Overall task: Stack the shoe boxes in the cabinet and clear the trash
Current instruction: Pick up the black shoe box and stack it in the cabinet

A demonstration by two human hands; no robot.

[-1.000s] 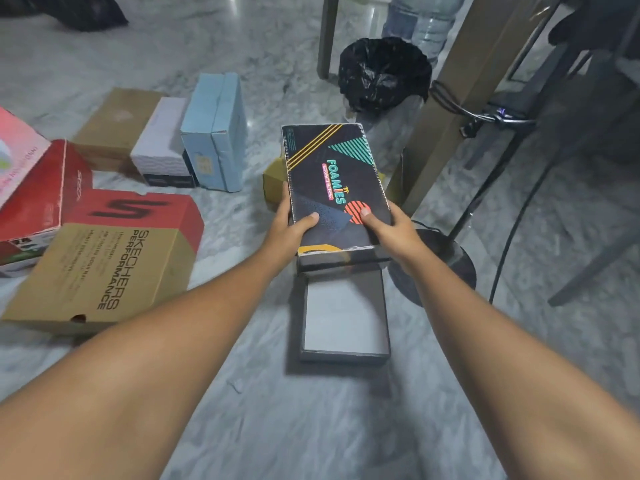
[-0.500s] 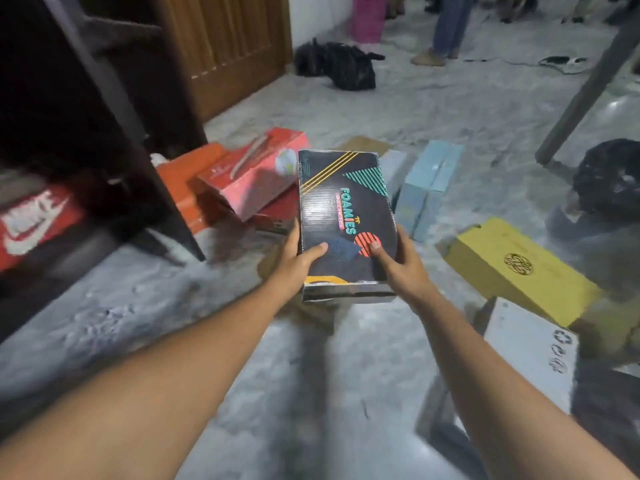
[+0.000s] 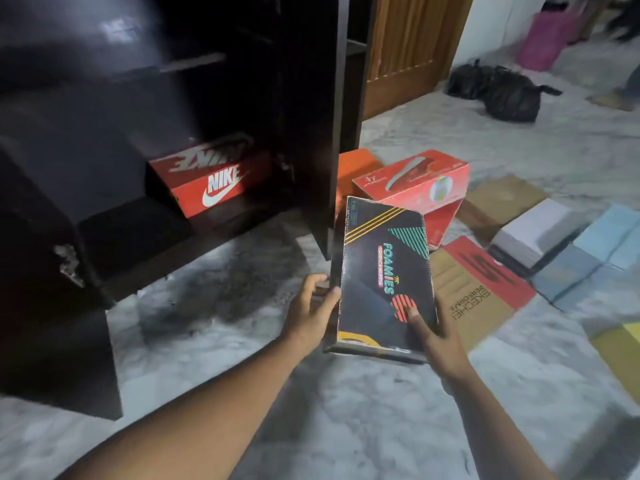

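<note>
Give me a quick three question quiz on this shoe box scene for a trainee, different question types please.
1. True or false: the black Foamies box already sits on a shelf of the cabinet.
2. How many boxes show inside the cabinet? A none, B one, C three.
3. Fill in: the Foamies box is held by the left hand and the ____ hand.
Key: 1 false, it is held outside the cabinet. 2 B, the red Nike box. 3 right: the right hand grips its near corner, thumb on the lid.
</note>
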